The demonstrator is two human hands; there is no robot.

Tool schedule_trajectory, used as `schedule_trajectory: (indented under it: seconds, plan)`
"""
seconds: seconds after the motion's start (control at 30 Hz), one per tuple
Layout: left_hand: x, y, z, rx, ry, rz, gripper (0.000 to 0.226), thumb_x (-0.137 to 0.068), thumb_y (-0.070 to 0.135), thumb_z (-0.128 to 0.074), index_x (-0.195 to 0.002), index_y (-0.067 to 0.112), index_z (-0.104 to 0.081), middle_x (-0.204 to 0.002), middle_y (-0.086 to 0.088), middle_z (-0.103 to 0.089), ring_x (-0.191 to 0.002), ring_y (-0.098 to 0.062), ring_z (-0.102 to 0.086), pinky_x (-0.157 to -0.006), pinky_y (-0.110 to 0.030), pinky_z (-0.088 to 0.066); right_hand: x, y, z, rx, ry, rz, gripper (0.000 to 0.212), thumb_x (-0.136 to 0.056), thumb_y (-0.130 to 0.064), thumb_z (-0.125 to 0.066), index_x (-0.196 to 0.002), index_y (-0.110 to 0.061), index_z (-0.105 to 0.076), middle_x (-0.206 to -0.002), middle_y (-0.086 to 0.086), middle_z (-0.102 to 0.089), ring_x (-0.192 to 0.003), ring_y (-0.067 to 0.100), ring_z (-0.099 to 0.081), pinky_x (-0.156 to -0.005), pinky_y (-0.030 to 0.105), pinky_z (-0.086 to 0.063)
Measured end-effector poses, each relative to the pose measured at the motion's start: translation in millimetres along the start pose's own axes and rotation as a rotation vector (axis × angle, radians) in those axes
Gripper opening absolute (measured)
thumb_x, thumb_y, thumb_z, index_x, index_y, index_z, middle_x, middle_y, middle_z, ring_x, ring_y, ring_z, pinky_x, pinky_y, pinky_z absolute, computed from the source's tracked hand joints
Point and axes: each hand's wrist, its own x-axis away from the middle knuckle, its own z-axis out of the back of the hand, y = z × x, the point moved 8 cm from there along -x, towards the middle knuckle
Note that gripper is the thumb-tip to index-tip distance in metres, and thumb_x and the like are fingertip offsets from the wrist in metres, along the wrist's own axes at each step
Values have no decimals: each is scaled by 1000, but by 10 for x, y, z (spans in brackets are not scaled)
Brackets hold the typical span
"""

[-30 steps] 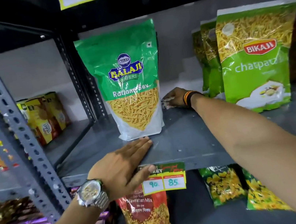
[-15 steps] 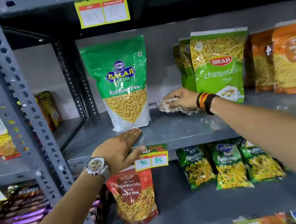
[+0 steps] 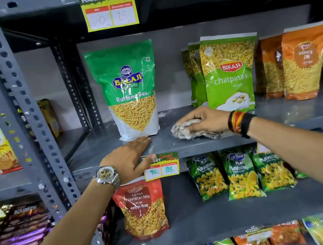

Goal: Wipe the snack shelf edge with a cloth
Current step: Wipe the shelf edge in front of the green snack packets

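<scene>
Presently: right hand (image 3: pixel 206 120) closed on a crumpled pale cloth (image 3: pixel 186 130) pressed to the grey shelf (image 3: pixel 271 121) near its front edge, beside the Balaji bag (image 3: pixel 128 89); left hand (image 3: pixel 129 159) flat, fingers spread, on the shelf lip.

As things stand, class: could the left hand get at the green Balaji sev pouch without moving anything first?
Probably yes. The left hand lies flat on the shelf edge, fingertips just short of the Balaji pouch, with nothing between them. The right hand and cloth sit off to the side.
</scene>
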Motion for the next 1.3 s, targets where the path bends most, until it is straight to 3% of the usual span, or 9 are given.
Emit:
schedule_trajectory:
  seconds: [0.13,0.27,0.43,0.6,0.77,0.87,0.97,1.07,1.3]
  plan:
    - [30,34,53,-21,36,22,99,-85,82,-5,-156,20,-31,-162,0,-36,-144,-21,-40,-113,-43,-42,-229,166,273,10,258,-91,35,-86,-12,-68,-121,-12,-66,-129,7,-64,-120,19,-59,-107,33,-43]
    - [32,10,13,-49,34,36,95,-87,80,-8,-155,19,-33,-163,0,-35,-145,-20,-39,-111,-44,-44,-377,84,-82,93,207,-100,33,-85,-13,-70,-118,-14,-69,-126,6,-66,-116,18,-61,-93,22,-45]
    - [22,7,4,-58,44,32,87,-90,75,-16,-155,18,-35,-162,-1,-36,-143,-22,-42,-108,-45,-46,-74,-320,-446,7,-102,23,37,-86,-15,-69,-122,-20,-66,-125,-4,-67,-113,6,-62,-99,17,-47]
    - [34,25,10,-59,39,30,91,-88,76,-12,-155,17,-35,-162,-3,-36,-144,-23,-41,-109,-45,-43,-82,2,155,71,212,-71,34,-86,-13,-68,-120,-16,-67,-126,4,-66,-115,13,-60,-109,43,-43]
    - [32,28,-1,-68,23,12,95,-87,77,-9,-155,15,-35,-162,-4,-37,-146,-23,-38,-112,-43,-40,236,-66,-107,45,123,-85,32,-87,-13,-67,-119,-17,-68,-123,0,-68,-109,6,-62,-99,21,-49]
    - [46,63,43,-58,38,-14,101,-86,81,-6,-153,13,-38,-158,-7,-42,-142,-26,-44,-109,-44,-43,487,-96,-25,56,15,-103,34,-87,-18,-68,-121,-23,-67,-123,-5,-68,-114,9,-63,-102,27,-48]
    - [7,194,102,-40,81,-41,94,-89,76,-16,-153,11,-37,-155,-11,-46,-141,-29,-45,-109,-44,-43,621,3,538,39,262,-117,33,-87,-22,-68,-120,-24,-68,-124,6,-68,-116,29,-62,-100,39,-52]
    - [-164,520,126,-31,93,-95,90,-91,72,-19,-151,9,-39,-154,-12,-47,-141,-29,-44,-111,-44,-41,647,88,915,34,457,-149,36,-88,-5,-64,-124,-7,-62,-131,10,-61,-117,16,-57,-79,2,-45]
    - [-676,1121,-62,-82,42,-63,92,-89,78,-23,-147,9,-42,-152,-13,-49,-136,-31,-50,-108,-42,-43,456,569,799,100,299,-178,34,-88,-5,-65,-121,-6,-65,-132,11,-61,-117,10,-54,-81,3,-41]
